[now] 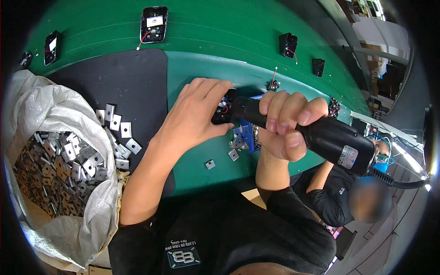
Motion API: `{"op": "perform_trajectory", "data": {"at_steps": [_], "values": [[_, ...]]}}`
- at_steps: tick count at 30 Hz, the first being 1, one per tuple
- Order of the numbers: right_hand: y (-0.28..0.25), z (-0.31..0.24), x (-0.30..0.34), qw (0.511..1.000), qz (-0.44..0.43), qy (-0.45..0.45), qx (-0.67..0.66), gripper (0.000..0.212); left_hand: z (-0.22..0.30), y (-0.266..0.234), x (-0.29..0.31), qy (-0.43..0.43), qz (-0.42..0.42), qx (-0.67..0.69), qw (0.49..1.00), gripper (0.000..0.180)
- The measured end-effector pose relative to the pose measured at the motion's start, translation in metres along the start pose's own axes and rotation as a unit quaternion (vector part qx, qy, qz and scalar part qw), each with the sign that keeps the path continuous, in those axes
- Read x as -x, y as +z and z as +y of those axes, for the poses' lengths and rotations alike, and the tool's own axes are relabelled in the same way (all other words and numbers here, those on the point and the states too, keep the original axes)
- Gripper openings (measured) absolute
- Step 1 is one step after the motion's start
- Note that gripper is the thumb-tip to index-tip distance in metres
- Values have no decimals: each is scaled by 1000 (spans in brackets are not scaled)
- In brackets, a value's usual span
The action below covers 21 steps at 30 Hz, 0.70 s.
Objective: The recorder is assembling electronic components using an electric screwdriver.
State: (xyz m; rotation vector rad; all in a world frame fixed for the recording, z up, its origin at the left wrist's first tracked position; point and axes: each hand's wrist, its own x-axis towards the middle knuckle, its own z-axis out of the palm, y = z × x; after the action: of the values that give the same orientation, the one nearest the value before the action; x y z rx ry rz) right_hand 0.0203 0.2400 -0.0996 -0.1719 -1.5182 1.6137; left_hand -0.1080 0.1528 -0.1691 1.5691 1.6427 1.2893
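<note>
My right hand (291, 121) is wrapped round a black electric screwdriver (337, 142), which lies nearly level with its cord trailing off to the right. Its front end points left and meets a small black plastic housing (222, 115); the tip itself is hidden. Curled over the housing's left side, my left hand (195, 110) steadies it on the green mat, thumb along the near edge. A bit of red wire shows inside the housing. Just below the screwdriver, a blue bin (250, 136) of small metal parts is partly covered by my right hand.
At left, a white sack (59, 110) holds many square metal plates with holes; several lie on the black mat (142, 82). Behind runs a green conveyor belt (215, 27) carrying housings, one (154, 27) with a wire. A co-worker (327, 197) sits at right.
</note>
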Motion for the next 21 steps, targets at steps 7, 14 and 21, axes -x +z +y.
{"op": "perform_trajectory", "data": {"at_steps": [7,14,21], "values": [[-6,-7,0,994,-2,-68,-90,46,5,-2,2,-9,-10,-26,1000,71],[-34,-58,-6,992,109,-65,-9,42,3,-7,-21,-34,42,-136,989,72],[-45,-25,-14,975,204,-38,75,38,-12,-23,-67,-60,18,-223,973,79]]}}
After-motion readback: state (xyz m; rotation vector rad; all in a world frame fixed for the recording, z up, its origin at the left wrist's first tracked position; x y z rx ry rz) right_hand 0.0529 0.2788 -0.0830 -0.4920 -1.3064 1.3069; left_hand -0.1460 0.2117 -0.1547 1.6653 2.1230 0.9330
